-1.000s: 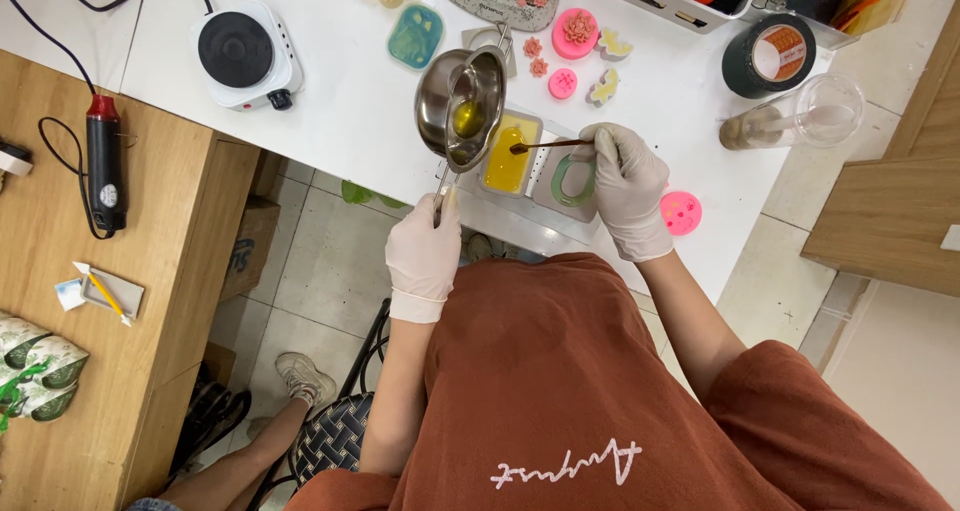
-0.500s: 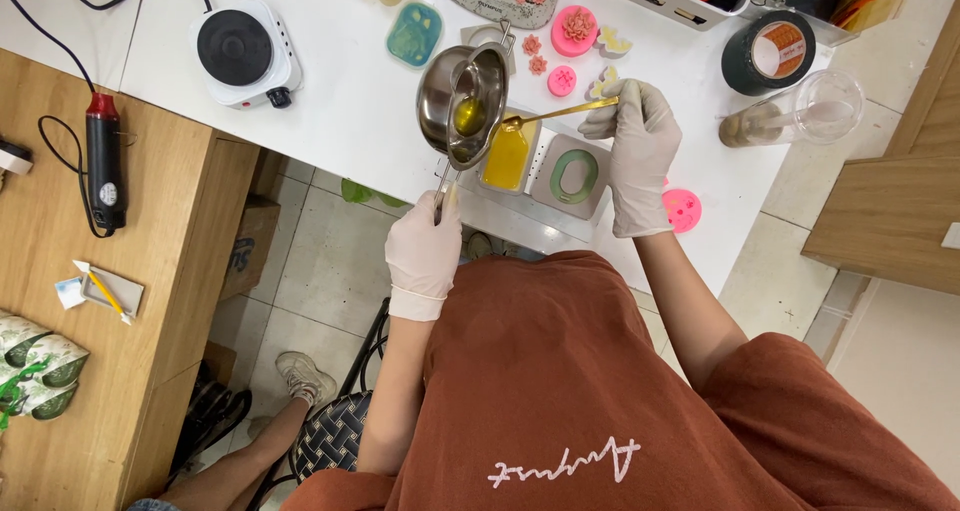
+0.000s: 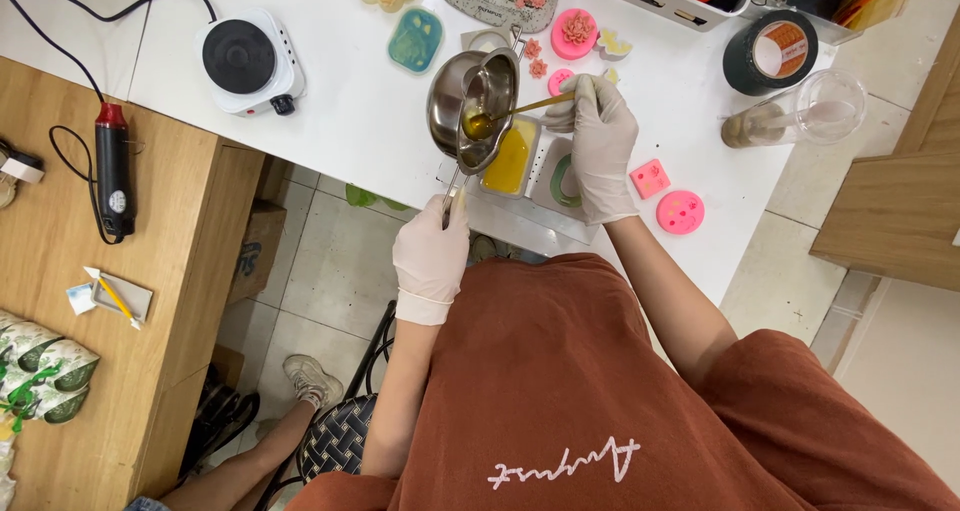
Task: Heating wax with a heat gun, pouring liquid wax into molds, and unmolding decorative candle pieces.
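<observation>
Near the white table's [image 3: 350, 121] front edge, the left hand [image 3: 432, 251] grasps the steel melting pot's [image 3: 472, 106] handle; the right hand [image 3: 600, 141] pinches a stirring stick [image 3: 530, 106] in the remaining yellow liquid. One mould cavity [image 3: 508, 159] appears filled, the green one [image 3: 563, 176] beside it not.

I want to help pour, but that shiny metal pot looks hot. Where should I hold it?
Probably by the long thin handle, the way the gloved left hand holds it now, coming from the near table edge. The handle sticks out from the metal pot, away from the yellow liquid and the pouring lip over the mold.
</observation>
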